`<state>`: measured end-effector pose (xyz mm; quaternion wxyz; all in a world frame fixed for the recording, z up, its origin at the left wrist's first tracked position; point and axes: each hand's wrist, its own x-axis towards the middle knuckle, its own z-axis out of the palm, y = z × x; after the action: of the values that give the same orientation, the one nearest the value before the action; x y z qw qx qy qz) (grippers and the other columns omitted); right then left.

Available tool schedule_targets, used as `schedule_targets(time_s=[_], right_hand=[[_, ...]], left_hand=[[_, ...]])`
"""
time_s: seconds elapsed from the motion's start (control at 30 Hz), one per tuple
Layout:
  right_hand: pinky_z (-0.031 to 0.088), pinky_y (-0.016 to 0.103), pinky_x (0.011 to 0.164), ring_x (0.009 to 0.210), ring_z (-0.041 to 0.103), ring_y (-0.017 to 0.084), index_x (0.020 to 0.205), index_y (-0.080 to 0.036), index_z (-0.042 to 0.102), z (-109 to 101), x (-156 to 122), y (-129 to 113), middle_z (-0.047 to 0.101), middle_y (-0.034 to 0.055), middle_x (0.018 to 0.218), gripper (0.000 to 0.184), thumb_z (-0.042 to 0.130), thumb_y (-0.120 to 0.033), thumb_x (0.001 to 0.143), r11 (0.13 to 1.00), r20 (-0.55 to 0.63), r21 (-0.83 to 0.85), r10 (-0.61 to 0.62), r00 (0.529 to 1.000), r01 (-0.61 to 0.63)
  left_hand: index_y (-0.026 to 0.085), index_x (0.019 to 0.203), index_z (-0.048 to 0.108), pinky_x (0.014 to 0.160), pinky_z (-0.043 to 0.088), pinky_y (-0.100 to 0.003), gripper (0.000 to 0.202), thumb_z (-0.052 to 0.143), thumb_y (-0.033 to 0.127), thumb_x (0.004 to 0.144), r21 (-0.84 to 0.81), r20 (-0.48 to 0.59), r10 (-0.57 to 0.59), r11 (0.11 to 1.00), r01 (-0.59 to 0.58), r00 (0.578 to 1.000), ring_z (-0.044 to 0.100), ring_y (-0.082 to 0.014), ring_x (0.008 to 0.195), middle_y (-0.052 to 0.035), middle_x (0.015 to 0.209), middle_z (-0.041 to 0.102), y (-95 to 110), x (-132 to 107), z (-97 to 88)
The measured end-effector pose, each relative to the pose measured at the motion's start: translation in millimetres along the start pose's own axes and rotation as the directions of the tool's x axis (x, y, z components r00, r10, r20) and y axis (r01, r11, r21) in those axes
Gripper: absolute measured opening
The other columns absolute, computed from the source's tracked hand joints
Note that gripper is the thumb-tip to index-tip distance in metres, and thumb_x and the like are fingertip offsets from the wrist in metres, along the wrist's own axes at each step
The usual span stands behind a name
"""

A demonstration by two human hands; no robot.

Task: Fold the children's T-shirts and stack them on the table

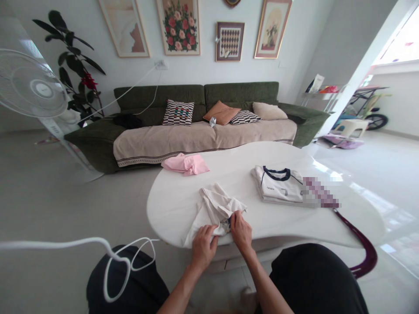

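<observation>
A rumpled cream shirt (212, 203) with dark printed lettering lies partly bunched at the near edge of the white table. My left hand (204, 244) pinches its near edge, fingers curled over the cloth. To the right, my right hand (241, 229) grips the fabric beside the print, thumb and fingers pressed together. A folded white jersey (278, 185) with a navy collar rests to the right on the table, apart from my hands. Farther back on the left is a bunched pink cloth (185, 164).
The table (262, 155) has a curved edge. A dark red strap (363, 244) hangs over its right side, joined to a blurred item. White cable (111, 257) loops over my left knee. Behind stand a green sofa (157, 98) and, at left, a fan (42, 89).
</observation>
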<state>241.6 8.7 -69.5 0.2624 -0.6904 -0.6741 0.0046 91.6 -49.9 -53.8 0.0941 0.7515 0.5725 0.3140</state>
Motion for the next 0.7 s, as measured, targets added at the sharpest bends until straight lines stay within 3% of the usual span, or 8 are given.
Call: schedule_targets(time_s=[0.27,0.4,0.53,0.7], right_hand=[[0.023,0.022,0.049,0.055,0.056,0.013,0.077,-0.018,0.045,3,0,0,0.059,0.0013,0.061,0.031,0.021,-0.03,0.092,0.999,-0.002,-0.023,-0.036,0.999,0.036],[0.026,0.022,0.051,0.057,0.058,0.014,0.077,-0.019,0.045,3,1,4,0.058,0.0009,0.061,0.03,0.022,-0.032,0.091,0.998,0.007,0.039,-0.042,0.999,0.042],[0.029,0.022,0.053,0.06,0.058,0.015,0.079,-0.02,0.044,2,-1,6,0.058,-0.0002,0.063,0.021,0.034,-0.037,0.086,0.988,0.023,0.135,-0.084,0.996,0.081],[0.027,0.02,0.049,0.055,0.052,0.011,0.072,-0.02,0.048,-19,-1,-4,0.057,-0.0024,0.064,0.005,0.044,-0.018,0.075,0.958,0.092,0.285,-0.016,0.996,-0.011]], left_hand=[[0.02,0.109,0.054,0.079,0.044,-0.037,0.03,0.048,0.025,0.08,-0.025,0.007,0.0,1.0,0.0,1.0,0.054,-0.0226,0.091,-0.0074,0.097,0.06,2,1,-3.7],[0.021,0.113,0.052,0.083,0.044,-0.036,0.036,0.051,0.022,0.077,-0.091,0.013,0.013,0.996,-0.011,1.0,0.054,-0.0218,0.094,-0.0071,0.101,0.061,1,1,-7.4],[0.021,0.114,0.052,0.082,0.046,-0.035,0.039,0.051,0.019,0.075,-0.145,0.018,-0.044,0.988,0.047,0.999,0.057,-0.0211,0.094,-0.0074,0.101,0.062,0,1,-6.3],[0.02,0.111,0.056,0.085,0.045,-0.035,0.039,0.053,0.017,0.072,-0.189,0.055,-0.085,0.978,0.094,0.995,0.056,-0.021,0.097,-0.007,0.103,0.063,-1,0,-4.7]])
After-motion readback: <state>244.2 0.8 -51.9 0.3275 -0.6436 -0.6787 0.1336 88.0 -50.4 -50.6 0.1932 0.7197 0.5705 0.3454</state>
